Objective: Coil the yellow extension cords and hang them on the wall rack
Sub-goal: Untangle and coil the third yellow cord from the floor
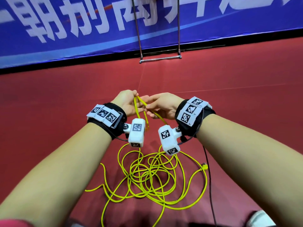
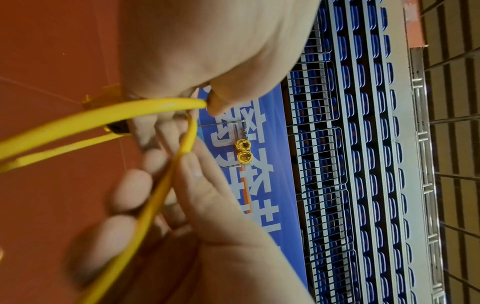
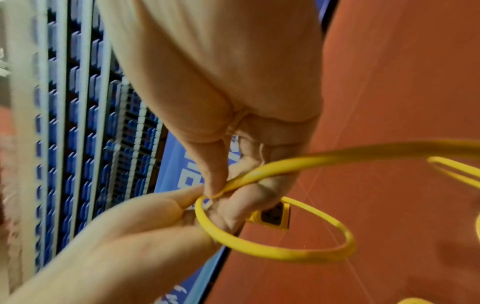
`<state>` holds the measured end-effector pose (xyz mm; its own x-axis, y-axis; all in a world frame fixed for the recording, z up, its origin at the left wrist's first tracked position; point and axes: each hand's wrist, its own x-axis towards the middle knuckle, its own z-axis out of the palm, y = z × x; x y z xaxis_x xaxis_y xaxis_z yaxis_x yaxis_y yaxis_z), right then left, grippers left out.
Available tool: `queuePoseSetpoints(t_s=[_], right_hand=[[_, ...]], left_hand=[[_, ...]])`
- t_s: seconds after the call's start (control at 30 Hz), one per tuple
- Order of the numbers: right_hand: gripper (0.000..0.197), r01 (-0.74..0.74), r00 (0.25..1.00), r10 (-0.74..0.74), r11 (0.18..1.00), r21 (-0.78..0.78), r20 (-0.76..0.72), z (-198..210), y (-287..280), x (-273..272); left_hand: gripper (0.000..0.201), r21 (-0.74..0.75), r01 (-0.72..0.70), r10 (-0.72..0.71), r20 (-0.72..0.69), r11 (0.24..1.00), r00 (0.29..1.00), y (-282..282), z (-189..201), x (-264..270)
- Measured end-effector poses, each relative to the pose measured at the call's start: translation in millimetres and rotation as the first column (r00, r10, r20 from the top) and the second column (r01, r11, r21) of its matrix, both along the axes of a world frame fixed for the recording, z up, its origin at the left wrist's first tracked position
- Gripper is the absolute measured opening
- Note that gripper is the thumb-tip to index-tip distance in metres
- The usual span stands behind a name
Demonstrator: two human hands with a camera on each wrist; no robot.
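Blue banner (image 1: 65, 30) w/ large white Chinese characters, blurred. Left hand (image 1: 127, 103) and right hand (image 1: 164, 105) both pinch yellow cord (image 1: 136, 107) between fingertips; remaining cord lies tangled on red floor (image 1: 49, 95) below wrists.

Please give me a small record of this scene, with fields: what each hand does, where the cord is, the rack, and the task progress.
left hand: left hand pinches the yellow cord
right hand: right hand pinches the same cord close by, forming a small loop
cord on floor: most lies in a loose tangle on the red floor
rack: metal rack stands by the blue banner; two yellow coils already hang on it
progress: coiling just begun
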<state>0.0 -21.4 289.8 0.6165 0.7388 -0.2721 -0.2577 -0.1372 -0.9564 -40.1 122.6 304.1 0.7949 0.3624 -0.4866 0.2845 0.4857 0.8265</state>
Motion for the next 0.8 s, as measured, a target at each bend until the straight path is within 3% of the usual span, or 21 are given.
queuePoseSetpoints(t_s=[0.13, 0.2, 0.3, 0.4, 0.47, 0.57, 0.67, 0.8], right_hand=[[0.032, -0.212, 0.963, 0.226, 0.972, -0.098, 0.150, -6, -3, -7], [0.014, -0.322, 0.926, 0.344, 0.935, -0.147, 0.157, -13, -8, -5], [0.001, -0.365, 0.882, 0.424, 0.891, -0.272, 0.205, -35, -19, 1], [0.013, -0.344, 0.855, 0.450, 0.864, -0.368, 0.257, -52, -28, 8], [0.016, -0.239, 0.893, 0.338, 0.915, -0.324, 0.296, -51, -28, 11], [0.019, 0.001, 0.967, 0.031, 0.992, -0.126, 0.252, -43, -20, 13], [0.022, 0.162, 0.950, -0.160, 0.987, 0.014, 0.268, -32, -7, 13], [0.014, 0.359, 0.893, -0.370, 0.929, 0.090, 0.257, -22, 10, 12]], left_hand=[[0.028, -0.118, -0.157, 0.164, 0.048, 0.980, 0.985, 6, -5, 8], [0.028, -0.179, -0.220, 0.236, 0.075, 0.959, 0.969, 18, -5, 7], [0.024, -0.184, -0.327, 0.354, 0.135, 0.927, 0.925, 35, -3, 3], [0.024, -0.146, -0.362, 0.383, 0.156, 0.921, 0.910, 42, -2, 1], [0.026, -0.148, -0.370, 0.391, 0.151, 0.917, 0.908, 45, -3, -2], [0.024, -0.113, -0.329, 0.342, 0.132, 0.938, 0.930, 56, -8, -8], [0.022, -0.006, -0.274, 0.274, 0.066, 0.962, 0.960, 69, -18, -9], [0.025, 0.030, -0.065, 0.065, 0.014, 0.997, 0.998, 68, -20, -10]])
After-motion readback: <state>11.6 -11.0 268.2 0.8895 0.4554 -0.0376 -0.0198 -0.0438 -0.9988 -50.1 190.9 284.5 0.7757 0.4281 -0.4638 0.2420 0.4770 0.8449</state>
